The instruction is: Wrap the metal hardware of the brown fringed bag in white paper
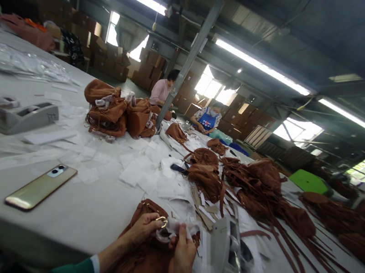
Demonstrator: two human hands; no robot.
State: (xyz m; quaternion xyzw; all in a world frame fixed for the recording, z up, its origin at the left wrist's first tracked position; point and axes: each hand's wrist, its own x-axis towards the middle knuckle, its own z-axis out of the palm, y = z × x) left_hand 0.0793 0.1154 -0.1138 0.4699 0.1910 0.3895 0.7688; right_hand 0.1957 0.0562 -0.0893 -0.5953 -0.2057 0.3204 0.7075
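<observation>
Over the brown bag (pixel 143 271), a gold ring (pixel 164 221) lay at the fingertips of the left hand (pixel 144 229), the nearer one, pinched on it; white wrapping (pixel 173 226) ran crosswise from beside the ring to the right hand (pixel 184 253), its fingers pinched on the wrapping.

Over a brown leather bag (pixel 143 272), the left hand (pixel 144 228) is gripping a gold-coloured metal ring (pixel 165 222), while the right hand (pixel 184 251) is pinching whitish wrapping (pixel 173 226). The bag is lying at the near edge of a white-covered worktop (pixel 81 226), just beside a grey tape dispenser (pixel 221 242). A gold smartphone (pixel 37 189) is lying face down to the left, near a second grey dispenser (pixel 29 118). Further back, heaped brown leather bags (pixel 109 108) are resting among loose white sheets (pixel 138 171). A person in a pink top (pixel 159 93) and another in a blue apron (pixel 208 119) are occupying the background.
</observation>
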